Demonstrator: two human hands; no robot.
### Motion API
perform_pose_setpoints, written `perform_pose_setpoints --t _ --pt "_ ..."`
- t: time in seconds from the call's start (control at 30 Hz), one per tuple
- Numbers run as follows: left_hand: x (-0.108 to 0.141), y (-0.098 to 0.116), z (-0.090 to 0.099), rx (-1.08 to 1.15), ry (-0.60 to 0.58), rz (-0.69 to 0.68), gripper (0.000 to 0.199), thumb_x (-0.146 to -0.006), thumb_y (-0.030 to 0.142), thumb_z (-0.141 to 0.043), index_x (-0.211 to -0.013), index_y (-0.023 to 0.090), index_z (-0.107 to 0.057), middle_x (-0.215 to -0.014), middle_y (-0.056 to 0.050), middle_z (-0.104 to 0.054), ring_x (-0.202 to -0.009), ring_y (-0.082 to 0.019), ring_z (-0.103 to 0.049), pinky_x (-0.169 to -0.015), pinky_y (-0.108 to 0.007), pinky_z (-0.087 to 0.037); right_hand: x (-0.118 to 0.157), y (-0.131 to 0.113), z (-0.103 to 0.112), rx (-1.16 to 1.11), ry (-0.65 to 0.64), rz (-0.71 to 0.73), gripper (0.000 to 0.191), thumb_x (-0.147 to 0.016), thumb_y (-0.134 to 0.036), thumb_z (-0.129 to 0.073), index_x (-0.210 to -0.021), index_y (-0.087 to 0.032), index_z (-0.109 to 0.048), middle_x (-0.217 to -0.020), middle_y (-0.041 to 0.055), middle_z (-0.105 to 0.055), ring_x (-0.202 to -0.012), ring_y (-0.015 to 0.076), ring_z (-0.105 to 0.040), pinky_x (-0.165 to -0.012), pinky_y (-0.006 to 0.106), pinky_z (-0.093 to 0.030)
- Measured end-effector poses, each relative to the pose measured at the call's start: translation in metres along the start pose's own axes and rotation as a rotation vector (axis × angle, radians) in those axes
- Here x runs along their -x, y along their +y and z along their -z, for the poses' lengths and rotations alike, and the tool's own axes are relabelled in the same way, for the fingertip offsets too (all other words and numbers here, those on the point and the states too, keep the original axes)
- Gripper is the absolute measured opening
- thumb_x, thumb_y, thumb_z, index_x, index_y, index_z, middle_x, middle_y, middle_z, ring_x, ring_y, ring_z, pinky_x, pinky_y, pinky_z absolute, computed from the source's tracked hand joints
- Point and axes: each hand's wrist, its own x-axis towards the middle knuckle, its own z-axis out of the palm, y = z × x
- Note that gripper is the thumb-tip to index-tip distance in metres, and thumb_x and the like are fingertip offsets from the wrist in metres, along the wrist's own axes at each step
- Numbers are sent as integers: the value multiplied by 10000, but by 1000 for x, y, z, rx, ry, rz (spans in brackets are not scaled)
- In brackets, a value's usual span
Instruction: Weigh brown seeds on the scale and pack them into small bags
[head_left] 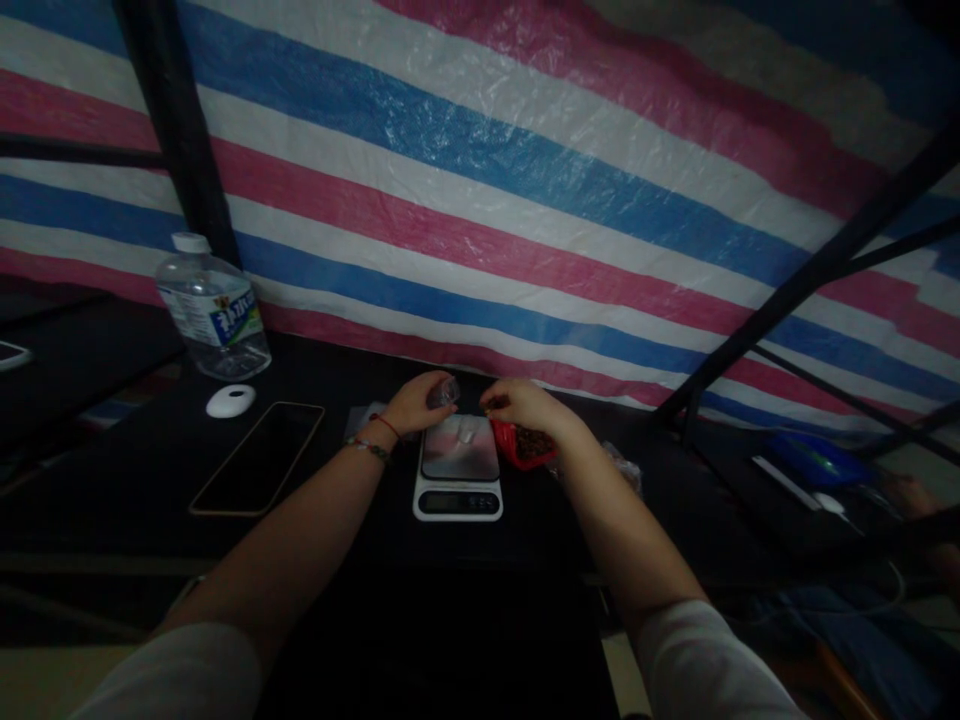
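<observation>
A white kitchen scale (458, 500) with a shiny metal plate lies between my forearms, and a small clear object (466, 436) rests on that plate. My left hand (417, 402) is closed around a small clear plastic container (444, 392), held above the scale's far left corner. To the right of the scale, a red bag (537, 462) stands open with small brown pieces inside. My right hand (517, 402) is over the bag's far edge, its fingers pinched together. Something small and brownish shows at those fingertips, too small to name.
At the left are a large clear bottle (211, 320), a white earbud case (231, 401) and a dark phone (259, 458). Crumpled clear plastic (624, 468) lies right of the red bag. Black metal bars (750, 335) slant at the right. A blue pouch (814, 458) sits beyond them, near another person's hand.
</observation>
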Motion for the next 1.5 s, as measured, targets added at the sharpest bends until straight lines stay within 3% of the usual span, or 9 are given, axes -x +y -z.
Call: perform_pose_setpoints --t 0.2,0.5,0.7,0.9,1.33,1.5 --pt "2 7 3 86 -142 -32 315 -651 262 -652 -941 185 -555 -887 -26 -614 -798 -181 -590 -724 -310 -477 -21 -10 -20 60 -117 76 226 -758 -109 -620 -942 -173 -734 -919 47 -729 -772 147 -638 -720 230 -447" --pt "3 18 -2 52 -306 49 446 -566 329 -733 -930 200 -509 -784 21 -575 -693 -157 -548 -583 -253 -393 -27 -13 -29 265 -203 48 186 -773 -168 -646 -943 -196 -716 -923 53 -721 -799 173 -639 -689 237 -422" --pt "3 21 -3 51 -323 105 453 -560 392 -747 -899 199 -515 -744 27 -560 -657 -147 -532 -554 -243 -361 -23 -18 -28 300 -167 25 239 -734 -142 -696 -970 -181 -691 -940 71 -711 -840 194 -645 -687 238 -426" --pt "3 17 -6 85 -301 107 502 -552 413 -761 -935 199 -518 -819 4 -601 -728 -166 -566 -601 -257 -393 -18 -21 -29 178 -107 50 360 -744 -161 -708 -1096 -176 -632 -1032 90 -694 -918 211 -645 -739 261 -442" --pt "4 14 -10 78 -294 119 482 -569 447 -746 -922 201 -527 -842 -14 -611 -751 -177 -579 -624 -275 -410 -11 -32 -30 40 -40 -46 334 -748 -89 -675 -1062 -195 -644 -1012 61 -705 -917 184 -656 -769 246 -463" --pt "3 13 -12 78 -295 116 431 -564 392 -737 -889 201 -530 -820 0 -603 -730 -167 -571 -614 -270 -403 -10 -26 -36 -22 3 25 266 -772 -71 -637 -1012 -184 -661 -996 55 -700 -904 166 -645 -791 253 -455"
